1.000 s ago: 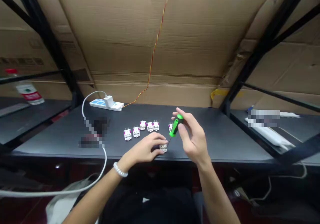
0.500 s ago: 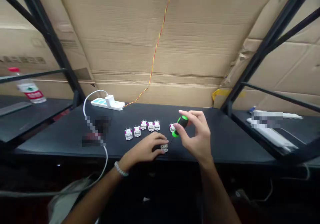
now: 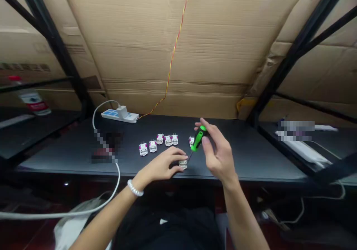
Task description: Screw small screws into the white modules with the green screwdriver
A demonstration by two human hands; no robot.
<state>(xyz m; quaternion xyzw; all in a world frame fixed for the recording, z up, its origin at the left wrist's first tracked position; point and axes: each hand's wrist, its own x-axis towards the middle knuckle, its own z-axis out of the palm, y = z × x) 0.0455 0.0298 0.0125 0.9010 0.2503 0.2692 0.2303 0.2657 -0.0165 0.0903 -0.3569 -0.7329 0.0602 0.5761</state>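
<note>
My left hand (image 3: 170, 163) grips a small white plug-like piece (image 3: 183, 164) between thumb and fingers, on the black table (image 3: 259, 157) near its front edge. In my right hand (image 3: 219, 151) is a green and black screwdriver (image 3: 199, 138), held by its handle and tilted, with the thin shaft pointing down to the right side of that piece. Whether the tip touches it I cannot tell. Several white and purple plugs (image 3: 153, 146) with upright pins stand left of and behind my left hand. Another plug (image 3: 191, 141) is partly hidden behind the screwdriver.
A white power strip (image 3: 107, 114) with a plugged-in adapter lies at the back left. Its white cable (image 3: 119, 175) hangs over the front edge. Black metal frame posts (image 3: 63, 64) flank the table, with cardboard (image 3: 134, 38) behind. A bottle (image 3: 35, 101) stands on the left.
The screwdriver's handle has turned in my right hand, and its green side and shaft now show more plainly. My right fingers have shifted slightly; my left hand has stayed in place.
</note>
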